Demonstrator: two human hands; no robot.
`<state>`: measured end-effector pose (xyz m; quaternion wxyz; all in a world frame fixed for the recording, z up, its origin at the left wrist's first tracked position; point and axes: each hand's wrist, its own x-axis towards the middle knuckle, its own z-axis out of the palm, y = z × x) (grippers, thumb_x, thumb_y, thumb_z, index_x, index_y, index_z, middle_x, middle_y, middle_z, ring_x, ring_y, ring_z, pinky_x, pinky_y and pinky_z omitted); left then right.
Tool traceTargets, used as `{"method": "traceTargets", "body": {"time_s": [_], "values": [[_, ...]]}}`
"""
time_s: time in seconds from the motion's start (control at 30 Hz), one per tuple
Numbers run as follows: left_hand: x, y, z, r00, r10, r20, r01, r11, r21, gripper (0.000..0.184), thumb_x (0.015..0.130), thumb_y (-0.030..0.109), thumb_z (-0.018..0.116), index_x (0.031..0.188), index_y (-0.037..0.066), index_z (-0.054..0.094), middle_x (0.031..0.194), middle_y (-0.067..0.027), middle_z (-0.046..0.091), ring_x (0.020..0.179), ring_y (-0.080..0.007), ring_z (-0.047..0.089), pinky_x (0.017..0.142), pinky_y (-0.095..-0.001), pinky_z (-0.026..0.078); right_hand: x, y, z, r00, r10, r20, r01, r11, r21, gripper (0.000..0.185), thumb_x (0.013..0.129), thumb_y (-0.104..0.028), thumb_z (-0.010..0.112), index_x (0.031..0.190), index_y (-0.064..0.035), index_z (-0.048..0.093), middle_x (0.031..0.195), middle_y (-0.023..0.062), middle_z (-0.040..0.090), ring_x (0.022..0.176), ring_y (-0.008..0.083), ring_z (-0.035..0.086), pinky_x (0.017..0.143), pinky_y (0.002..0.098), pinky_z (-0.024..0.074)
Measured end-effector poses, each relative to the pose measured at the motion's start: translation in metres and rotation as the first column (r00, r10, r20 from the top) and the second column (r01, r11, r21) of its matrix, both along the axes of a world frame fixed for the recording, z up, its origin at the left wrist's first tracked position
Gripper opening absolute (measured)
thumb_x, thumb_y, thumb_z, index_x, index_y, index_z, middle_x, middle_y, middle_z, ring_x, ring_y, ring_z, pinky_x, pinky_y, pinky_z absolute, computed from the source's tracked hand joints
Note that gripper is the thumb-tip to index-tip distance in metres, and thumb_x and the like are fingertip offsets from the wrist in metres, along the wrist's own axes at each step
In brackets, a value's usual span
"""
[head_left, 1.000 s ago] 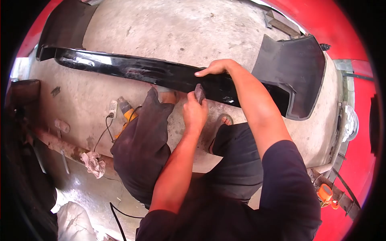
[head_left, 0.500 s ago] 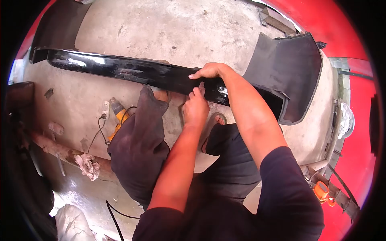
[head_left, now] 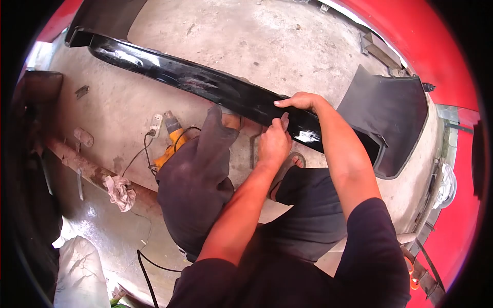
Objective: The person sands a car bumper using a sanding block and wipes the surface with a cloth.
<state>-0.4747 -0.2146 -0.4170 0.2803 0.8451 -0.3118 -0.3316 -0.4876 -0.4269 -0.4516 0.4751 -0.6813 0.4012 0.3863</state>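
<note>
A long, glossy black car bumper-like panel (head_left: 233, 96) lies slantwise across the head view, with scuffed, dull patches on its surface. My left hand (head_left: 273, 145) is closed around a small, flat, brownish scraper-like piece (head_left: 285, 121) whose tip meets the panel near its front edge. Its exact kind is unclear. Just beyond, my right hand (head_left: 304, 101) grips the panel's far edge, thumb lying on top; the other fingers are mostly hidden.
A yellow heat gun-like power tool (head_left: 172, 146) and a white socket strip (head_left: 156, 124) lie left of my leg. Behind them is a rusty pipe (head_left: 77, 163) with a crumpled cloth (head_left: 120, 193) on it. A dark panel end (head_left: 390, 120) stands at right, near red bodywork (head_left: 452, 56).
The whole view has turned and shifted, so the panel appears more slanted and further right. Both hands keep nearly the same places on the panel.
</note>
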Motion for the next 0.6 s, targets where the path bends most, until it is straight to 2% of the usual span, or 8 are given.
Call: {"method": "traceTargets", "body": {"time_s": [0.07, 0.17, 0.2, 0.33, 0.4, 0.47, 0.53, 0.6], "values": [[-0.005, 0.003, 0.004, 0.999, -0.017, -0.027, 0.017, 1.0, 0.003, 0.036, 0.083, 0.017, 0.068, 0.109, 0.003, 0.047, 0.094, -0.0266, 0.067, 0.089, -0.0465, 0.065, 0.078, -0.0554, 0.051, -0.002, -0.002, 0.001, 1.0, -0.013, -0.022, 0.013, 1.0, -0.006, 0.113, 0.061, -0.078, 0.073, 0.13, 0.0091, 0.056, 0.141, 0.0262, 0.049, 0.131, 0.0345, 0.047, 0.109, 0.0409, 0.036], [-0.009, 0.009, 0.004, 0.998, -0.043, -0.043, 0.042, 0.999, -0.02, 0.036, 0.083, 0.016, 0.069, 0.109, 0.002, 0.048, 0.095, -0.0275, 0.067, 0.09, -0.0477, 0.064, 0.08, -0.0552, 0.051, 0.002, 0.007, 0.051, 0.999, 0.046, -0.017, -0.046, 0.998, 0.041, 0.111, 0.062, -0.078, 0.074, 0.129, 0.0092, 0.057, 0.137, 0.0238, 0.054, 0.125, 0.0326, 0.051, 0.105, 0.0403, 0.0389], [-0.008, 0.01, 0.0, 0.999, 0.005, -0.046, -0.005, 1.0, -0.001, 0.037, 0.083, 0.017, 0.069, 0.11, 0.002, 0.05, 0.096, -0.0276, 0.067, 0.091, -0.0477, 0.064, 0.08, -0.0547, 0.051, -0.004, 0.003, 0.04, 1.0, 0.02, -0.006, -0.02, 0.999, 0.027, 0.108, 0.063, -0.076, 0.075, 0.127, 0.009, 0.058, 0.134, 0.0218, 0.056, 0.121, 0.0314, 0.054, 0.103, 0.04, 0.0408], [0.004, 0.01, 0.004, 0.984, 0.178, -0.001, -0.178, 0.984, -0.02, 0.041, 0.083, 0.021, 0.07, 0.116, 0.002, 0.055, 0.098, -0.0289, 0.067, 0.094, -0.0472, 0.065, 0.082, -0.0522, 0.051, -0.018, -0.002, 0.023, 0.997, -0.076, 0.033, 0.073, 0.994, 0.087, 0.107, 0.062, -0.076, 0.075, 0.127, 0.0074, 0.06, 0.136, 0.0214, 0.055, 0.124, 0.0327, 0.052, 0.105, 0.0408, 0.0394], [0.008, 0.011, 0.002, 0.983, 0.177, 0.039, -0.176, 0.984, -0.032, 0.038, 0.084, 0.02, 0.069, 0.113, 0.001, 0.053, 0.094, -0.0298, 0.067, 0.089, -0.0481, 0.065, 0.079, -0.0535, 0.051, -0.017, 0.0, 0.013, 0.997, 0.03, 0.074, -0.022, 0.995, -0.095, 0.092, 0.069, -0.075, 0.071, 0.117, 0.0028, 0.068, 0.123, 0.0175, 0.064, 0.112, 0.0286, 0.059, 0.095, 0.0389, 0.0455], [0.007, 0.009, 0.002, 0.981, 0.176, 0.079, -0.173, 0.984, -0.042, 0.035, 0.084, 0.018, 0.067, 0.109, 0.0, 0.051, 0.089, -0.0308, 0.066, 0.085, -0.0491, 0.065, 0.075, -0.0547, 0.052, -0.018, -0.001, 0.006, 0.997, -0.008, 0.076, 0.012, 0.999, -0.053, 0.092, 0.069, -0.075, 0.071, 0.118, 0.0031, 0.068, 0.123, 0.0181, 0.064, 0.112, 0.0291, 0.06, 0.096, 0.0388, 0.0453], [0.002, 0.006, 0.002, 0.994, 0.1, 0.045, -0.101, 0.995, 0.022, 0.04, 0.084, 0.021, 0.069, 0.115, 0.002, 0.052, 0.096, -0.0289, 0.067, 0.091, -0.0478, 0.065, 0.08, -0.053, 0.052, -0.014, 0.001, 0.015, 0.996, -0.041, 0.077, 0.042, 0.999, -0.013, 0.092, 0.069, -0.075, 0.071, 0.118, 0.0034, 0.068, 0.123, 0.0186, 0.064, 0.113, 0.0295, 0.06, 0.096, 0.0387, 0.045], [-0.007, 0.004, 0.003, 0.999, 0.027, 0.037, -0.028, 0.999, 0.021, 0.044, 0.084, 0.022, 0.069, 0.118, 0.003, 0.049, 0.099, -0.0271, 0.068, 0.092, -0.0474, 0.065, 0.082, -0.0523, 0.052, -0.013, 0.005, 0.024, 0.996, 0.057, 0.075, -0.05, 0.995, -0.087, 0.093, 0.069, -0.075, 0.07, 0.118, 0.0043, 0.067, 0.124, 0.0194, 0.064, 0.113, 0.0301, 0.06, 0.097, 0.0393, 0.0448]]}}
